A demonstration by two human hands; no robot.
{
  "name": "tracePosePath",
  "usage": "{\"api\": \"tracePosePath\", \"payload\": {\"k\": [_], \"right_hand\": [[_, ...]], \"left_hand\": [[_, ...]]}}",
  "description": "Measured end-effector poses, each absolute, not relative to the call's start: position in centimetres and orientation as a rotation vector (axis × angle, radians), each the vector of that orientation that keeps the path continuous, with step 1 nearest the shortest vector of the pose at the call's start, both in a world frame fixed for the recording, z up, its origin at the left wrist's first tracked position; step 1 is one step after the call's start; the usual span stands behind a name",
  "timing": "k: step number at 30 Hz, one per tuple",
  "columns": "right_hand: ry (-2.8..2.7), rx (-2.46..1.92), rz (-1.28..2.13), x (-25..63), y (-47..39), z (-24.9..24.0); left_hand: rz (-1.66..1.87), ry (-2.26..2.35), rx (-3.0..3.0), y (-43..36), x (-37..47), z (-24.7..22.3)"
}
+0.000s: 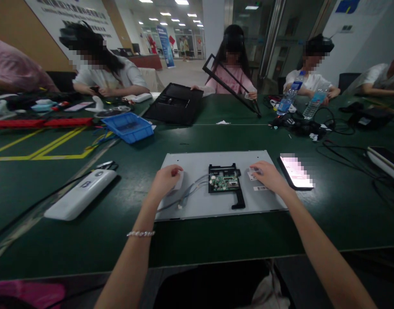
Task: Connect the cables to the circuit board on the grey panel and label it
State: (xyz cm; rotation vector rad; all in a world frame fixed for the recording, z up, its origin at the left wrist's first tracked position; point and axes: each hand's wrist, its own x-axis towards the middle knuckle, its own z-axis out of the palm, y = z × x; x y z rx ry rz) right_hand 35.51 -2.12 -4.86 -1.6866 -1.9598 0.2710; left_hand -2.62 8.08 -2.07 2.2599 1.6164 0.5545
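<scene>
A grey flat display panel lies on the table before me with its back side up. On its middle sits a green circuit board in a black plastic bracket, and grey cables run from it to the left. Over the panel's left part is my left hand, its fingers curled in; a pale patch beside them is too unclear to name. My right hand is over the right part, thumb and forefinger apart, near white labels stuck on the panel.
A white power bank with a cable lies left, a lit phone right. Farther off are a blue basket, a black back cover and water bottles. Across the table a person holds a black frame.
</scene>
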Motion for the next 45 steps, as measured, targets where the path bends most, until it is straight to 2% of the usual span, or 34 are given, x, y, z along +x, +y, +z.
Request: {"api": "tracePosePath", "payload": {"k": [15, 31, 45], "right_hand": [[-2.012, -1.734, 0.17, 35.34, -2.23, -4.66], [-1.929, -1.703, 0.288, 35.01, -2.26, -4.46], [-2.025, -1.715, 0.221, 35.27, -2.23, -4.26]], "left_hand": [[0.75, 1.61, 2.366, 7.94, -2.3, -2.42], [0.645, 1.636, 2.474, 7.76, -2.06, -2.47], [0.605, 1.649, 2.477, 7.47, -1.78, -2.42]]}}
